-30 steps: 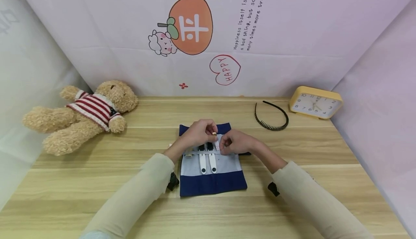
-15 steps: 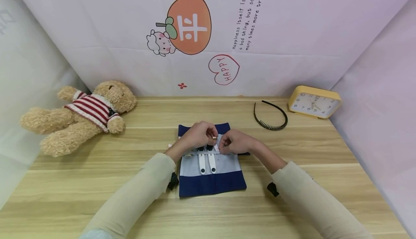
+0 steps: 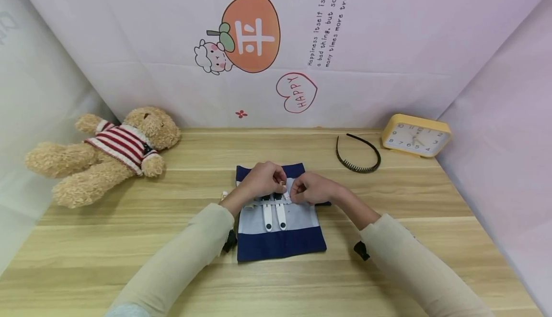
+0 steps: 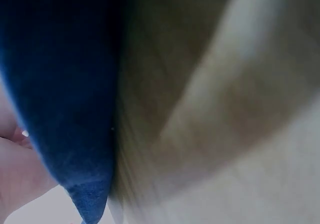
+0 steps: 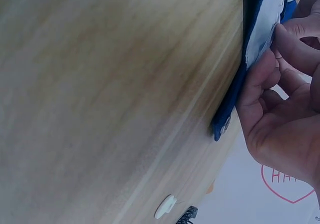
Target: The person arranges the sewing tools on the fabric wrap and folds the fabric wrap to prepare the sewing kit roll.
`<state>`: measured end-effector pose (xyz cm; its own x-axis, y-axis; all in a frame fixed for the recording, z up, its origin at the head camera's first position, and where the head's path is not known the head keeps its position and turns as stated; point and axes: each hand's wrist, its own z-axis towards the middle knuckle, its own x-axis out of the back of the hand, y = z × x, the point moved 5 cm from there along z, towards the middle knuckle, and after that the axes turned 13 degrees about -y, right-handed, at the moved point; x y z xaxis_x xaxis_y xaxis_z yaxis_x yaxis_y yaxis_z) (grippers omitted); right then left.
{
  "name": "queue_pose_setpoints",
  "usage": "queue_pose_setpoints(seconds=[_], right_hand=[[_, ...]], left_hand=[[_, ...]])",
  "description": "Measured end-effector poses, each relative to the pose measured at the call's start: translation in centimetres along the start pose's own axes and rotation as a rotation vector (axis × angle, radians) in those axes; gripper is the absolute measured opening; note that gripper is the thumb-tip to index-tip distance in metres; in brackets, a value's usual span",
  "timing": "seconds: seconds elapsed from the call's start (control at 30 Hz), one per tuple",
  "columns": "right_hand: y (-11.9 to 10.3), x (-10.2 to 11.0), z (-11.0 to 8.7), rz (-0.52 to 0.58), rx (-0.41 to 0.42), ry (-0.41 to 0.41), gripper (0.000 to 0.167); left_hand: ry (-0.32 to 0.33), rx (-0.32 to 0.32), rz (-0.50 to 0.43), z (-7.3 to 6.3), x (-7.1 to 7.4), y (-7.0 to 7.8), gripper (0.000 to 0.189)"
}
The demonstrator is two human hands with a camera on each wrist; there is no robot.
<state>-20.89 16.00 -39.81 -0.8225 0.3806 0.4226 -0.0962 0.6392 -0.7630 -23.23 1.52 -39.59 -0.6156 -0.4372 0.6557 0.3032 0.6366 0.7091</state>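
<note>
A navy cloth pouch [image 3: 281,246] lies unrolled with its pale grey lining up. Under a pale elastic band [image 3: 258,203] sit two white-handled tools [image 3: 268,216] with black upper ends. My left hand [image 3: 264,179] pinches a small slim item [image 3: 282,183] with a brownish-gold tip above the band; its kind is too small to tell. At the band's right part, my right hand [image 3: 314,187] pinches the elastic between thumb and forefinger. The right wrist view shows those fingertips at the lining, beside the navy edge [image 5: 235,96]. Navy cloth [image 4: 60,83] hides most of the left hand in the left wrist view.
A teddy bear [image 3: 120,147] in a striped sweater lies at the back left. Behind the right hand are a black toothed headband [image 3: 362,168] and a yellow alarm clock [image 3: 416,135]. A printed white backdrop [image 3: 366,92] closes off the table's far side.
The left fingers and the slim item have shifted slightly toward the elastic band. My right hand keeps nearly the same place, and the pouch lies as before.
</note>
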Motion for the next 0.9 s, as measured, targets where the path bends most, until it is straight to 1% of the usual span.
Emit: queue_pose_setpoints(seconds=[0.17,0.3,0.4,0.5,0.6,0.73,0.9], right_hand=[[0.1,-0.1,0.1,-0.011,-0.019,0.003,0.008],[0.0,0.0,0.1,-0.015,-0.022,0.006,0.008],[0.0,0.0,0.1,-0.019,-0.017,0.005,0.009],[0.0,0.0,0.1,-0.02,-0.012,0.006,0.009],[-0.1,-0.1,0.1,-0.021,-0.011,0.007,0.009],[-0.2,-0.1,0.0,-0.018,-0.013,0.002,0.009],[-0.1,0.0,0.0,0.025,-0.011,-0.019,0.009]], left_hand=[[0.003,0.012,0.022,0.0,0.0,0.2,0.016],[-0.011,0.021,0.049,-0.1,0.1,0.4,0.014],[-0.037,-0.004,0.045,-0.2,0.0,0.6,0.013],[-0.066,-0.043,0.044,-0.2,-0.2,0.9,0.012],[-0.081,-0.068,0.054,-0.2,-0.4,0.9,0.011],[-0.088,-0.076,0.065,-0.1,-0.4,0.9,0.011],[-0.082,-0.053,0.094,-0.2,-0.3,1.1,0.01]])
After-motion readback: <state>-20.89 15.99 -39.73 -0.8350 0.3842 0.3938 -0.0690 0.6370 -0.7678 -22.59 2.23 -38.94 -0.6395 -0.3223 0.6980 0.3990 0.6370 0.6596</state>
